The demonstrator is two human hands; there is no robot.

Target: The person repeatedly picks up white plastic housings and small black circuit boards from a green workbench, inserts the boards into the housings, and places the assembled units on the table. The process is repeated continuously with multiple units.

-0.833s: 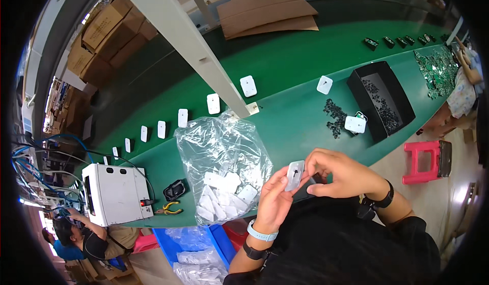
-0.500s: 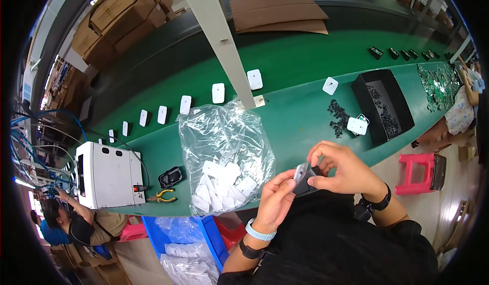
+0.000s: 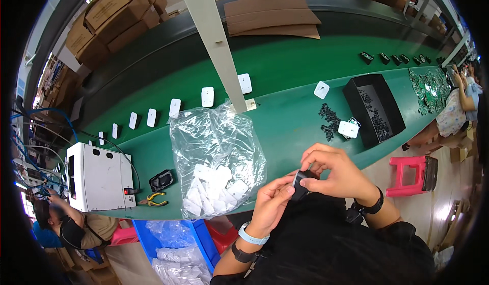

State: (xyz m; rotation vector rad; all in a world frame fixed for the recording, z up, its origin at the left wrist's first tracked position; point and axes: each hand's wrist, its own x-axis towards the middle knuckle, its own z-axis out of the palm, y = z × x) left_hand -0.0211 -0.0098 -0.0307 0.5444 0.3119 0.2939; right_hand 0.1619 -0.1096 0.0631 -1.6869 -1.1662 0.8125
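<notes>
Close to my body, both hands are on a small black plastic casing [image 3: 302, 186] with a pale edge along its left side. My left hand [image 3: 270, 203] grips that pale side between thumb and fingers. From the other side, my right hand [image 3: 333, 173] pinches the black part, its thumb on the face and fingers bent over the top. The inside of the casing is hidden. Left of my hands, a clear plastic bag [image 3: 216, 140] lies on the green bench, with a heap of white plates [image 3: 211, 186] on it.
To the right stand a black box [image 3: 374, 109] of small black parts, a loose heap of such parts [image 3: 329, 119] and a white unit [image 3: 349, 129]. Yellow-handled pliers [image 3: 154, 199] lie beside a white machine [image 3: 99, 178]. White-faced units [image 3: 207, 96] line the belt. A metal post [image 3: 214, 40] rises ahead.
The white plate and black casing, earlier tilted apart in my hands, are now together, with the casing's black face turned up. The whole view has shifted slightly.
</notes>
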